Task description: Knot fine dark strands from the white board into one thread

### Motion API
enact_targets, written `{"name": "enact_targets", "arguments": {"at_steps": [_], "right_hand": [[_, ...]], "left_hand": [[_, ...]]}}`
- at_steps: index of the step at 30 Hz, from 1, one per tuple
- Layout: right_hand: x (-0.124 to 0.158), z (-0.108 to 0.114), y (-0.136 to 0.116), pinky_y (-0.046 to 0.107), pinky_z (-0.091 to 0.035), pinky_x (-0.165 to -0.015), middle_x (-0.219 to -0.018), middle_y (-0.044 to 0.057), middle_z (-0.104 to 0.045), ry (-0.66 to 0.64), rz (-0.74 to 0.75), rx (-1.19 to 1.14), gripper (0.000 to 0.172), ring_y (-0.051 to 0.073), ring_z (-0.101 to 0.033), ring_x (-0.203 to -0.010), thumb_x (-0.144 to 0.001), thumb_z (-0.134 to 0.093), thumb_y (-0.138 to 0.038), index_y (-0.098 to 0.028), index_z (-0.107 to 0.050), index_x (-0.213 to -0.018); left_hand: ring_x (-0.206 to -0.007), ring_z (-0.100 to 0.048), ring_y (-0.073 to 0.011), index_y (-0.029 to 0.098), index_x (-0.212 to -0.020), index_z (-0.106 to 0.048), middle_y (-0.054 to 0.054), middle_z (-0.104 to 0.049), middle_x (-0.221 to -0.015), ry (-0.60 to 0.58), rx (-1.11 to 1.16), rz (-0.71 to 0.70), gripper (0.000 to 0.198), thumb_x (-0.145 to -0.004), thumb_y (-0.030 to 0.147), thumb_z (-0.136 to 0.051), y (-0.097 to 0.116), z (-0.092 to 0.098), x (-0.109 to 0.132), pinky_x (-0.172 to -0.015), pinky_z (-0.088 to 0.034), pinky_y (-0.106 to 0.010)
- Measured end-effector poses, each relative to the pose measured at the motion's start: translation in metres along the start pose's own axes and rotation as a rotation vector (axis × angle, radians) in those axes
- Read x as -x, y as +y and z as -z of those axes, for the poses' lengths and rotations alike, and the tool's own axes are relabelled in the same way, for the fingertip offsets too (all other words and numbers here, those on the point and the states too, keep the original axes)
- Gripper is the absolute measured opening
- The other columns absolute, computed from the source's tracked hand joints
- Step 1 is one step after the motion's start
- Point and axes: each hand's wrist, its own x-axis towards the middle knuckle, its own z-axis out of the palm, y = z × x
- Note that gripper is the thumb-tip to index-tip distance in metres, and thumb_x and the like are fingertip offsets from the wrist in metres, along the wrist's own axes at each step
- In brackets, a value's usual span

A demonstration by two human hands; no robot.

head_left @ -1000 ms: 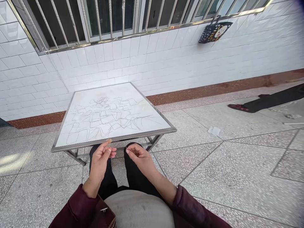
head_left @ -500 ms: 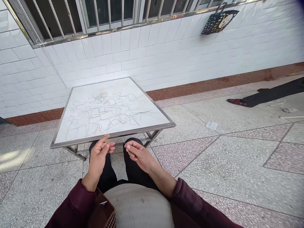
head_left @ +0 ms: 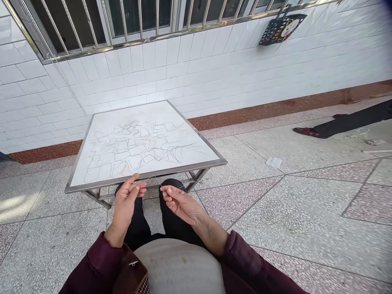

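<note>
I sit at a low metal-framed table (head_left: pixel 211 162) whose white top is covered with a long thin thread (head_left: pixel 137 149) laid in zigzag loops. My left hand (head_left: pixel 127 200) and my right hand (head_left: pixel 180 201) are held just below the table's near edge, over my knees in dark trousers. Each hand pinches a fine strand between thumb and fingertips. A short stretch of the strand runs between the two hands and up onto the tabletop.
A white tiled wall with a barred window stands behind the table. A dark patterned bag (head_left: pixel 280 28) hangs from the bars at the upper right. Another person's leg and shoe (head_left: pixel 309 131) lie on the terrazzo floor at the right. A scrap of paper (head_left: pixel 274 162) lies nearby.
My hands have shifted slightly and the right one has turned more palm up, still pinching the strand. The view has tilted down a little.
</note>
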Motion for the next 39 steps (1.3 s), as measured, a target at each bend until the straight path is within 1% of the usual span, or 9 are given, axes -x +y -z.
{"name": "enact_targets", "arguments": {"at_steps": [4, 10, 18, 24, 27, 30, 32, 36, 39], "right_hand": [[0.002, -0.004, 0.000, 0.020, -0.044, -0.061, -0.080, 0.001, -0.066, 0.072, 0.097, 0.143, 0.029, 0.006, -0.052, -0.064, -0.069, -0.085, -0.035, -0.018, -0.076, -0.091], [0.002, -0.009, 0.003, 0.024, -0.041, -0.061, -0.069, -0.003, -0.061, 0.136, 0.191, 0.381, 0.026, 0.010, -0.051, -0.064, -0.068, -0.084, -0.037, -0.020, -0.073, -0.084], [0.002, -0.015, 0.000, 0.025, -0.041, -0.062, -0.065, -0.003, -0.059, 0.141, 0.162, 0.365, 0.031, 0.010, -0.051, -0.062, -0.065, -0.085, -0.042, -0.019, -0.069, -0.078], [-0.002, -0.004, -0.005, 0.022, -0.050, -0.063, -0.072, -0.001, -0.062, 0.119, 0.116, 0.222, 0.027, 0.009, -0.057, -0.064, -0.067, -0.087, -0.034, -0.018, -0.071, -0.081], [-0.020, 0.010, -0.039, 0.020, -0.053, -0.057, -0.070, -0.001, -0.062, 0.258, 0.152, 0.201, 0.021, 0.008, -0.057, -0.060, -0.068, -0.087, -0.025, -0.018, -0.069, -0.076], [-0.053, 0.028, -0.096, 0.017, -0.052, -0.052, -0.067, -0.001, -0.061, 0.393, 0.195, 0.259, 0.013, 0.007, -0.055, -0.056, -0.077, -0.079, -0.016, -0.017, -0.066, -0.077], [-0.080, 0.039, -0.138, 0.017, -0.052, -0.052, -0.069, -0.001, -0.061, 0.472, 0.206, 0.283, 0.009, 0.007, -0.056, -0.056, -0.084, -0.073, -0.016, -0.016, -0.064, -0.081], [-0.132, 0.061, -0.198, 0.037, -0.057, -0.079, -0.115, 0.008, -0.063, 0.607, 0.129, 0.341, 0.029, 0.019, -0.065, -0.094, -0.095, -0.059, -0.032, -0.015, -0.059, -0.119], [-0.163, 0.078, -0.217, 0.043, -0.055, -0.087, -0.125, 0.010, -0.059, 0.690, 0.073, 0.372, 0.032, 0.022, -0.062, -0.104, -0.096, -0.058, -0.033, -0.018, -0.058, -0.124]], "left_hand": [[-0.082, -0.068, -0.0155, 0.017, -0.130, -0.058, -0.010, -0.075, -0.104, -0.006, -0.042, -0.031, 0.049, -0.087, 0.038, -0.065, 0.003, -0.001, 0.001, -0.076, -0.053, -0.029], [-0.084, -0.067, -0.0161, 0.018, -0.128, -0.059, -0.011, -0.072, -0.108, -0.009, -0.104, -0.037, 0.044, -0.090, 0.039, -0.059, 0.006, 0.001, 0.001, -0.076, -0.053, -0.029], [-0.092, -0.067, -0.0194, 0.022, -0.130, -0.058, -0.010, -0.071, -0.113, -0.111, -0.082, 0.086, 0.056, -0.080, 0.042, -0.072, -0.008, -0.003, 0.001, -0.076, -0.054, -0.030], [-0.088, -0.068, -0.0185, 0.019, -0.129, -0.059, -0.012, -0.072, -0.110, -0.094, -0.112, 0.078, 0.050, -0.090, 0.049, -0.058, -0.025, -0.004, -0.001, -0.073, -0.055, -0.029], [-0.084, -0.070, -0.0196, 0.018, -0.126, -0.061, -0.011, -0.074, -0.102, -0.220, -0.324, 0.020, 0.043, -0.094, 0.044, -0.051, -0.055, 0.009, -0.011, -0.068, -0.056, -0.031], [-0.086, -0.070, -0.0193, 0.022, -0.120, -0.066, -0.008, -0.075, -0.099, -0.414, -0.837, -0.330, 0.032, -0.097, 0.029, -0.045, -0.091, 0.030, -0.027, -0.076, -0.056, -0.033], [-0.091, -0.068, -0.0237, 0.023, -0.107, -0.072, -0.008, -0.075, -0.098, -0.446, -0.946, -0.416, 0.026, -0.092, 0.021, -0.051, -0.110, 0.043, -0.037, -0.084, -0.054, -0.042], [-0.092, -0.066, -0.0275, 0.020, -0.097, -0.074, -0.009, -0.073, -0.087, -0.502, -1.040, -0.542, 0.026, -0.086, 0.012, -0.052, -0.133, 0.058, -0.052, -0.092, -0.049, -0.052], [-0.090, -0.066, -0.0250, 0.019, -0.103, -0.071, -0.010, -0.072, -0.090, -0.476, -1.149, -0.688, 0.030, -0.088, 0.009, -0.047, -0.145, 0.059, -0.057, -0.092, -0.049, -0.050]]}}
